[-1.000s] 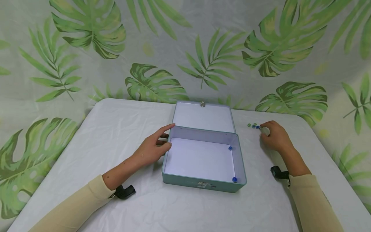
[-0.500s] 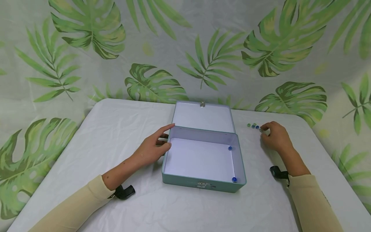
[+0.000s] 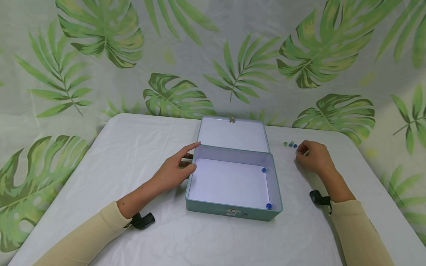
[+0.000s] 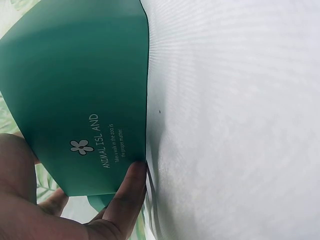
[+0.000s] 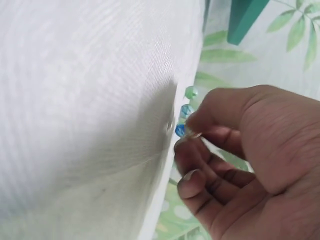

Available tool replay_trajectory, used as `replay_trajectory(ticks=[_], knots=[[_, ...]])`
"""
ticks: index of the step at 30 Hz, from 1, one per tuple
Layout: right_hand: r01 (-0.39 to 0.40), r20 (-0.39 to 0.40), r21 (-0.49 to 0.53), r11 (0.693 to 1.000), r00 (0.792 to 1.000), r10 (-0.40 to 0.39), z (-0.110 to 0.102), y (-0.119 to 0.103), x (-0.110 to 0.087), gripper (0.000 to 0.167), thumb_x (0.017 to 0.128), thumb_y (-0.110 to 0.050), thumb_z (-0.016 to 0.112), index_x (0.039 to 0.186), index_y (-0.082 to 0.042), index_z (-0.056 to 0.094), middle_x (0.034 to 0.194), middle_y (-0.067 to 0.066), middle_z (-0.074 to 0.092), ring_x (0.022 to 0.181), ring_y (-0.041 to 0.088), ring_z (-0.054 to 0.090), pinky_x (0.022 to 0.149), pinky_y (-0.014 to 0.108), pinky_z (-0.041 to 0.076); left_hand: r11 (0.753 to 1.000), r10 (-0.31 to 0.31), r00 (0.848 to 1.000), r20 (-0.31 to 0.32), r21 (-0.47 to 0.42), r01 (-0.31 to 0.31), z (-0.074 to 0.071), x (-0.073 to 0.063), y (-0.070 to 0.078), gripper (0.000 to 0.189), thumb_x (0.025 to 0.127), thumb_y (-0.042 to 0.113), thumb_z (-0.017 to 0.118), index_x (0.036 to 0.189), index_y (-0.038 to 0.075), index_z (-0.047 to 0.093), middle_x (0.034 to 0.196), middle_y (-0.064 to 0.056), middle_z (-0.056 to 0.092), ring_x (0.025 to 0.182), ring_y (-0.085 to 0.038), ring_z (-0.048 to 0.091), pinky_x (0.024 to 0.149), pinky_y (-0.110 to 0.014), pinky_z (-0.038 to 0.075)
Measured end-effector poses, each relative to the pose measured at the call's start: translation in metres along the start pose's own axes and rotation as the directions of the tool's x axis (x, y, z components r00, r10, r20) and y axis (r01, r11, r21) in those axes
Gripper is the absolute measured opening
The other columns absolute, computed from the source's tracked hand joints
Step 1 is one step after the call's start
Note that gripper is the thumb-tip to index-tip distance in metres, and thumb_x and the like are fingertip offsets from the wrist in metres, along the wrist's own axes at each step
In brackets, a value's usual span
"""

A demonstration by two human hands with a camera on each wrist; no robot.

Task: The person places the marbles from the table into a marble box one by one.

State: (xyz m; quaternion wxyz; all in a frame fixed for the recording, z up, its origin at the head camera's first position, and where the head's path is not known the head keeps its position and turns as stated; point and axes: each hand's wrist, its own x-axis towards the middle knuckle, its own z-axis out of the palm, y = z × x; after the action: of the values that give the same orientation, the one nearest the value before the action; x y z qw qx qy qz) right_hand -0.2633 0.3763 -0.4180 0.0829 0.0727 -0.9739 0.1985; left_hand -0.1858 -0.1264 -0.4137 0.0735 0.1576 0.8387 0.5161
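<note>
Open box beside the left hand, loose beads by the right fingertips

Just right of the left hand [image 3: 173, 170], the green box [image 3: 229, 212] lies open, holding two blue beads [image 3: 269, 206], one in each corner of the wall farthest from that hand. The left hand's fingers rest spread against the near short wall. The box's long axis runs sideways from there, its right end slightly nearer the person; the lid [image 3: 233, 133] lies folded back, pointing away. Left of the right hand's fingertips, and slightly beyond, four loose beads cluster on the cloth [image 3: 229, 244]: two green beads [image 3: 285, 143] and two blue ones [image 3: 295, 146]. The right hand [image 3: 316, 158] has thumb and forefinger nearly together; whether they pinch anything, I cannot tell.
</note>
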Motion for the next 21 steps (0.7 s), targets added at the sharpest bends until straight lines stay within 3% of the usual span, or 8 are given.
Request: replay_trajectory(ticks=[7,21], knots=[[0.031,-0.008,0.01,0.999,1.0,-0.03,-0.003,-0.018,-0.001,0.014,0.09,-0.009,0.069,0.1,0.001,0.07,0.096,0.02,0.071,0.083,0.035,0.069,0.065,0.04,0.049,1.0,-0.001,1.0,-0.001,-0.003,0.001,0.001,0.0,0.0,0.067,0.102,0.023,0.056,0.162,0.047,0.038,0.15,-0.013,0.058,0.129,-0.037,0.064,0.091,-0.046,0.058],[0.194,-0.077,0.03,0.981,0.979,-0.191,-0.015,-0.074,-0.011,0.013,0.087,-0.003,0.067,0.098,-0.004,0.072,0.09,0.01,0.07,0.075,0.025,0.062,0.064,0.04,0.049,1.0,-0.002,1.0,-0.002,-0.005,0.002,0.001,-0.001,0.0,0.067,0.102,0.023,0.057,0.162,0.046,0.038,0.15,-0.013,0.057,0.13,-0.037,0.064,0.095,-0.049,0.058]])
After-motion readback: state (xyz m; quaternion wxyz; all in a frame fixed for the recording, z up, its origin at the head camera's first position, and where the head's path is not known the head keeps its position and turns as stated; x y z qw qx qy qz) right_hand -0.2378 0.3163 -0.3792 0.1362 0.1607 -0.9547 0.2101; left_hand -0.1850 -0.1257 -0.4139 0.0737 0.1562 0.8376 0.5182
